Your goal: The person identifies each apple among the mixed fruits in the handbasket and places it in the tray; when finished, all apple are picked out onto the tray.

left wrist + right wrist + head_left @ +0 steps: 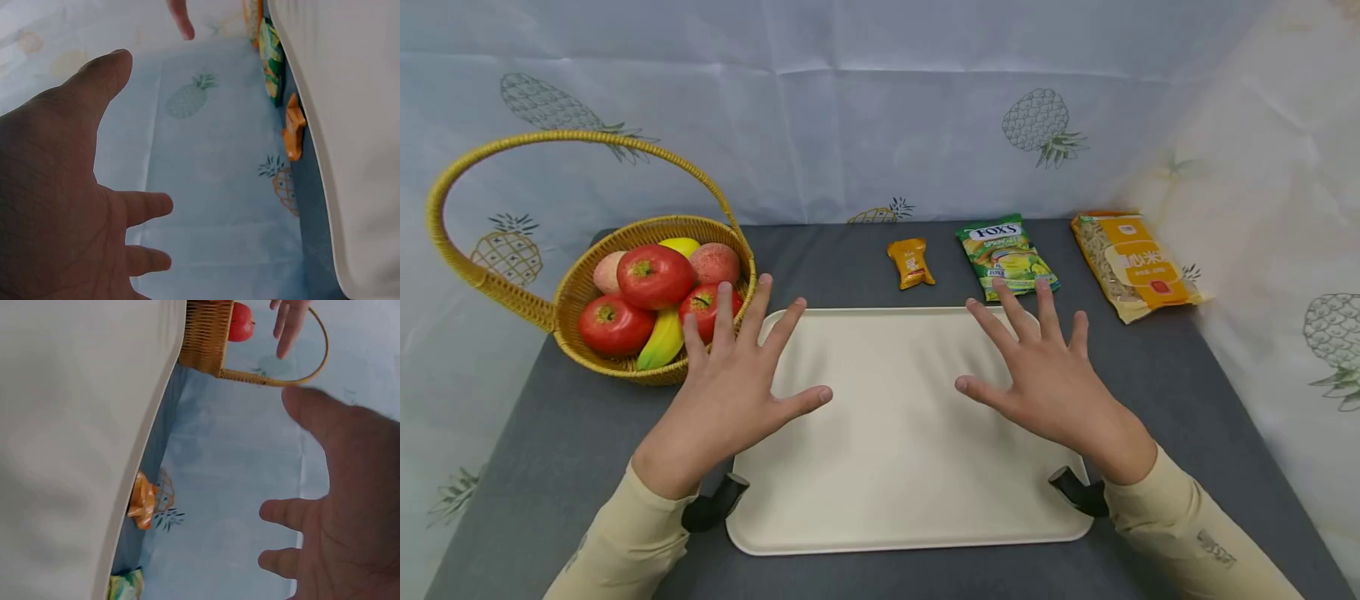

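Both hands hover with fingers spread, holding nothing. In the head view, the left hand (730, 396) is over the left edge of a cream tray (895, 467), its fingertips in front of the basket's right side. Over the tray's right part is the right hand (1052, 379), its fingertips near a green FOX'S candy bag (1007, 254). The wicker basket (647, 225) holds red apples (657, 277), peaches and a banana (662, 337). A small orange packet (912, 262) lies behind the tray. In the wrist views, the left palm (56, 187) and right palm (362, 506) touch nothing.
An orange and clear bag of grain-like food (1138, 265) lies at the back right of the dark grey table (1217, 433). The basket's tall handle (580, 136) arches up at the left. A pineapple-print cloth (880, 108) hangs behind and along the sides.
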A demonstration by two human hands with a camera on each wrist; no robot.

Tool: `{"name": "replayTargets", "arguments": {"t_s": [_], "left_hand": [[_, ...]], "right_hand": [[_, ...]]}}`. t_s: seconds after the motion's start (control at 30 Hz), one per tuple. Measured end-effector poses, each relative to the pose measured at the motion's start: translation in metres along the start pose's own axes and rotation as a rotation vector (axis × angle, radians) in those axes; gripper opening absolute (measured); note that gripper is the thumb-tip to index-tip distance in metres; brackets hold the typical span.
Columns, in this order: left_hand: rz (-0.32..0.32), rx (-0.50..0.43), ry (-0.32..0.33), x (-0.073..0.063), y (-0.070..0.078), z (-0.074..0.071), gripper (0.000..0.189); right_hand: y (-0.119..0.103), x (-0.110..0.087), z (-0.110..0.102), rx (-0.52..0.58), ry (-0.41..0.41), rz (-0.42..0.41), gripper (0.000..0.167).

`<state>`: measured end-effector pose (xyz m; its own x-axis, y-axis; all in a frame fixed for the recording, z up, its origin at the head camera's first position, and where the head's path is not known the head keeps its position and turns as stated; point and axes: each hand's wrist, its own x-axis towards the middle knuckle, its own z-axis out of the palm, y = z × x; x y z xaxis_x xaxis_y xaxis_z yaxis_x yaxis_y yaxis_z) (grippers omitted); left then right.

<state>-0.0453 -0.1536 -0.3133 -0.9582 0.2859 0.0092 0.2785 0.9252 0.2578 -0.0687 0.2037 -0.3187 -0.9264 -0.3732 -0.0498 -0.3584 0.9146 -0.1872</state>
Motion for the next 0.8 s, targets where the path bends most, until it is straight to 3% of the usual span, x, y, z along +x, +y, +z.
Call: {"name": "replayTargets", "arguments": {"t_s": [0.17, 0.47, 0.63, 0.8], "left_hand": [[-0.02, -0.021, 0.006, -0.006, -0.01, -0.001, 0.104], [-0.065, -0.002, 0.028, -0.016, -0.034, -0.004, 0.105], [-0.084, -0.021, 0.077, -0.018, -0.05, -0.008, 0.1], [-0.061, -0.072, 0.2, -0.018, -0.075, -0.017, 0.083]], "right_hand": [[0.023, 0.0, 0.006, 0.05, -0.036, 0.089, 0.094], [0.078, -0.021, 0.036, 0.126, -0.064, 0.301, 0.094], [0.102, -0.03, 0.049, 0.17, -0.22, 0.382, 0.097], [0.109, -0.034, 0.058, 0.161, -0.325, 0.384, 0.093]]}}
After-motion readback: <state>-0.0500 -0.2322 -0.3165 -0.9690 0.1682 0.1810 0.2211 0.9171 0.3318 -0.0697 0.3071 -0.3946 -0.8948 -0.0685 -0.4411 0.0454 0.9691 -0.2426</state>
